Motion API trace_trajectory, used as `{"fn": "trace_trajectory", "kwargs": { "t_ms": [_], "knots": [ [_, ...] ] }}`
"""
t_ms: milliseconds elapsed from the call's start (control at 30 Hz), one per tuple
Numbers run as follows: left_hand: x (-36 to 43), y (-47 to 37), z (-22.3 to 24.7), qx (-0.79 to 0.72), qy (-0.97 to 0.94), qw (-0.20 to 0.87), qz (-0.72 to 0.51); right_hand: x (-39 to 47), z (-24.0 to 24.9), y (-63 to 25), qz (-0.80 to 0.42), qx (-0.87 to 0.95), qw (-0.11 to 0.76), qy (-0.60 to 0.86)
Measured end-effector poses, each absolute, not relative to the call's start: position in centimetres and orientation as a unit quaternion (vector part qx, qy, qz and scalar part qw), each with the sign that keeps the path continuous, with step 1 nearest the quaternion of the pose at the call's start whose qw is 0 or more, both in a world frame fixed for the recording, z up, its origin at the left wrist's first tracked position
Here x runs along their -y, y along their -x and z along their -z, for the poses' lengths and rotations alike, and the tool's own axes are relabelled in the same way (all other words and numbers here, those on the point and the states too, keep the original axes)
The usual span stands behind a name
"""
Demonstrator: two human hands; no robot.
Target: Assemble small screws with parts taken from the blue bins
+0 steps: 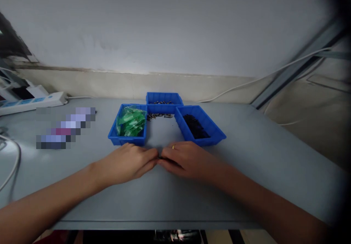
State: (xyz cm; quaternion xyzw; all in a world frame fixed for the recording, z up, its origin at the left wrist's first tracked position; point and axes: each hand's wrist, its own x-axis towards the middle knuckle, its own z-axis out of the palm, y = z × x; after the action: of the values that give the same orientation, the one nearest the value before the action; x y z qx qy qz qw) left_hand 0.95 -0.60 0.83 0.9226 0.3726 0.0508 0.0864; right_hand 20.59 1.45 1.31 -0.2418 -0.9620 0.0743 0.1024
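Observation:
My left hand and my right hand meet fingertip to fingertip above the grey table, in front of the blue bins. Both are closed in a pinch around something small and dark, too tiny to make out. Beyond my left hand is a blue bin with green plastic packets. Behind my right hand a second blue bin holds many small black pieces. A third blue bin at the back contains small metal pieces, and similar screw-like pieces lie loose in front of it.
The grey table ends at a front edge below my hands. A white power strip lies at the back left, with a pixelated object nearby. White cables run at the left and along the wall at the right.

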Motion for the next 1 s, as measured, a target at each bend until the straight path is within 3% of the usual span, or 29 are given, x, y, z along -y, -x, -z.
{"fn": "trace_trajectory", "kwargs": {
  "t_ms": [233,433,600,1000],
  "knots": [
    [0.6,-0.8,-1.4,-0.395,-0.9,0.165,-0.079,-1.6,-0.7,-20.6,-0.075,0.95,0.214,0.215],
    [0.7,-1.1,-1.2,-0.385,-0.889,0.219,-0.113,-1.5,0.0,-20.2,-0.093,0.954,0.177,0.223],
    [0.6,-1.4,-0.7,-0.368,-0.881,0.262,-0.141,-1.7,0.6,-20.0,-0.099,0.953,0.205,0.199],
    [0.2,-1.3,-0.7,-0.346,-0.871,0.303,-0.174,-1.4,1.3,-20.1,0.035,0.964,0.219,0.146]
  ]
}}
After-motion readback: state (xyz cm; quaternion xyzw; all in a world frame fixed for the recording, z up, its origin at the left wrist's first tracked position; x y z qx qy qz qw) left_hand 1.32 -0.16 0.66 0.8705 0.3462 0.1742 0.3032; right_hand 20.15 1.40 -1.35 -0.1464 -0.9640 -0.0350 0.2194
